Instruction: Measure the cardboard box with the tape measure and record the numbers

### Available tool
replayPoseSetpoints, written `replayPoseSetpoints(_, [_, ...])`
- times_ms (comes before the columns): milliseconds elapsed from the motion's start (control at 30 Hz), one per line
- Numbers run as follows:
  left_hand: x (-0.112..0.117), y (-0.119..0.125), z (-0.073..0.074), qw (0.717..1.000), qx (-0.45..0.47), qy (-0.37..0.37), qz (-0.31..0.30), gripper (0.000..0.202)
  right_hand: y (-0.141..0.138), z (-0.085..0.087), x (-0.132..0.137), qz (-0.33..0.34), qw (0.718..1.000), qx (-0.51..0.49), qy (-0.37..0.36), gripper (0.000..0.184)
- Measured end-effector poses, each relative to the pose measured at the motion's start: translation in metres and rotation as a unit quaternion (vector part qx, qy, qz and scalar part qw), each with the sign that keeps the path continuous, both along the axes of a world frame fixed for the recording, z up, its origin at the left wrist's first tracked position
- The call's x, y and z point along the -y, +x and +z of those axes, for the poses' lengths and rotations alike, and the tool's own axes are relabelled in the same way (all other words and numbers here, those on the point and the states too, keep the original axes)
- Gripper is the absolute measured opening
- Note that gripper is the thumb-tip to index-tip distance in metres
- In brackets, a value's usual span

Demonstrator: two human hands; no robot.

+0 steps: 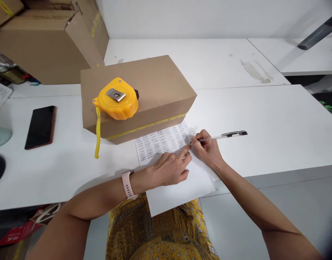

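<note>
A pen is pinched in my right hand, its tip down at the right side of a white sheet of paper. Rows of small handwritten figures cover the sheet's upper part; the lower part is blank and overhangs the table's front edge. Across the paper rests my left hand, index finger stretched out close to the pen tip and the other fingers loosely bent, holding nothing. Just beyond the writing is a brown cardboard box, hiding the sheet's top edge. A yellow tape measure lies on the box, its yellow strap hanging down.
To the left, a dark phone lies on the white table. A pale green object shows at the left edge. Larger cardboard boxes stand at the back left. A dark grey bar juts in at upper right.
</note>
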State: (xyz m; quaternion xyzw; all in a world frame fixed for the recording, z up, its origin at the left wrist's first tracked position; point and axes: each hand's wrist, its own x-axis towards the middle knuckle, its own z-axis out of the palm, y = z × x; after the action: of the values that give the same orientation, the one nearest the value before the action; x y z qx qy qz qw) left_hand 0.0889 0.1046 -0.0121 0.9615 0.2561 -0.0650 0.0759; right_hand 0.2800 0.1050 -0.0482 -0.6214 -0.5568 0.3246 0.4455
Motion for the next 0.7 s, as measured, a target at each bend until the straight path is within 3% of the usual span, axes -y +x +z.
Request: replayPoseSetpoints(700, [-0.0009,0.0005,-0.0013,1.000,0.008,0.002,-0.002,0.052,0.0001,-0.0004,0.0002,-0.002,1.000,0.001,-0.001,0.025])
